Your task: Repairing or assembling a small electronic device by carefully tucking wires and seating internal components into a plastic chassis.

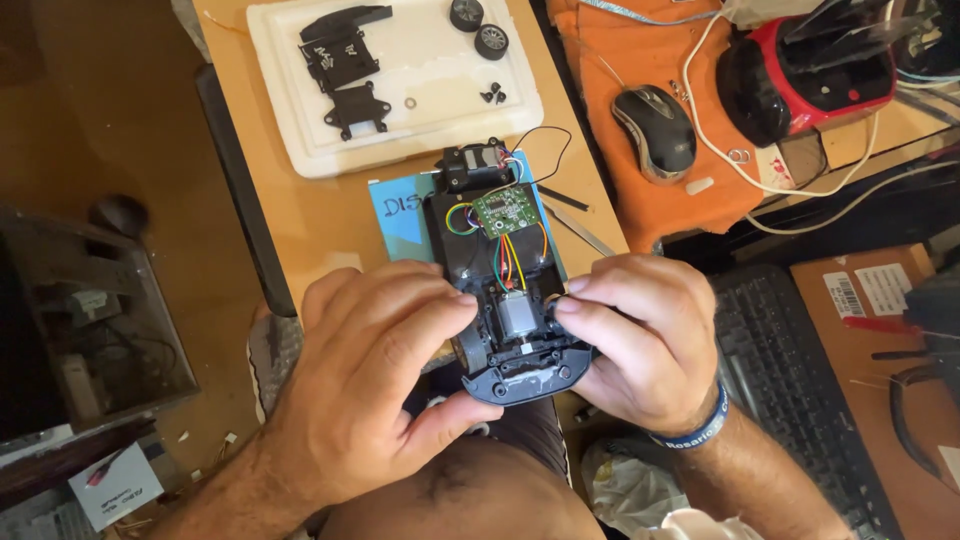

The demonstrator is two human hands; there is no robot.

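A stripped toy car chassis (pixel 505 300) sits in the lower middle of the frame, held between both hands over the near edge of a small wooden table (pixel 300 215), its bumper end toward the person and its far end resting on a blue card (pixel 400 215). The left hand (pixel 370 385) cups the chassis from the left, thumb hooked under the dark bumper and fingers curled over the rear wheel on that side, so the frame seems braced against twisting. The right hand (pixel 640 335) closes in from the right with thumb and forefinger pinched together on a small part at the wheel position beside the silver motor (pixel 518 315); what exactly lies between those fingertips is too hidden to tell. The chassis thus lies between the two grips, open top facing up, which keeps the green circuit board (pixel 502 206) and its coloured wires (pixel 508 260) in view and clear of the fingers. In the upper left middle of the frame a white foam tray (pixel 290 110) holds removed pieces well apart from the work: black plastic body parts (pixel 345 65), two small wheels (pixel 480 28) and tiny screws, seemingly set there so nothing rolls off. To the upper right a computer mouse (pixel 655 130) rests on an orange cloth (pixel 620 60), and a black keyboard (pixel 790 380) lies at lower right.
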